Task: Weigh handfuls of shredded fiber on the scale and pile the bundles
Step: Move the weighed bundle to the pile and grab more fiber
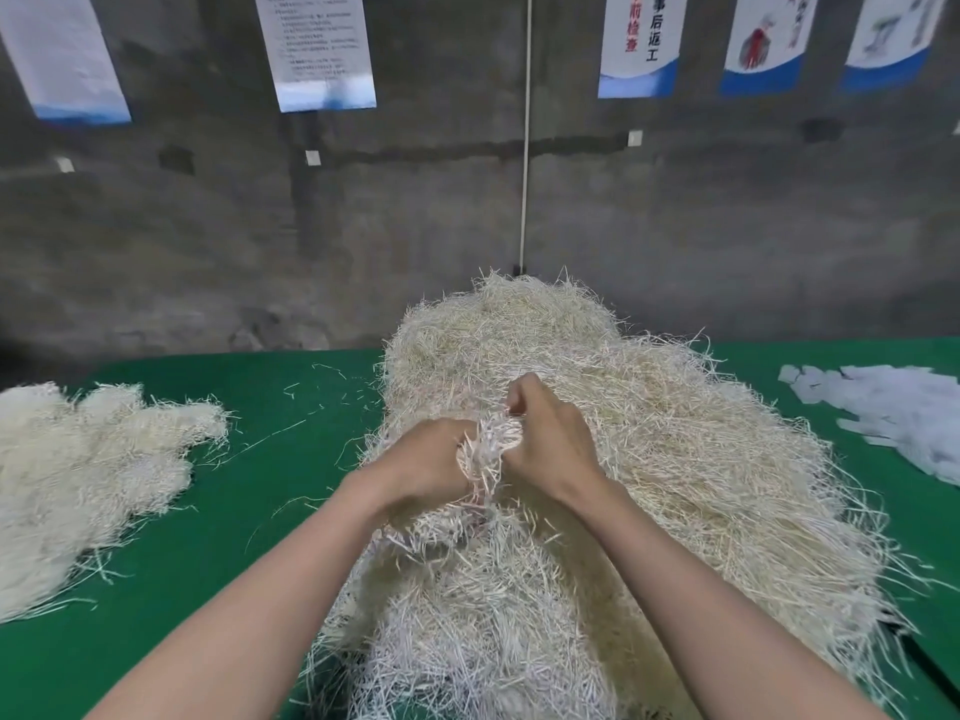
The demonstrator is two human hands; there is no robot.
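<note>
Gripping one tuft between them, the left hand and right hand are both clenched on fiber atop the heap that fills the middle of the desk. Freeing it cleanly likely calls for a slow, even lift, letting tangled strands slip off rather than dragging more along. Bundles lie piled well to the left; no scale is in view.

A single head-worn wide-angle view looks forward and down (edges bowed by the lens), close behind the grip where left hand and right hand hold a tuft. Beyond the grip: heap, then wall; table either side.
</note>
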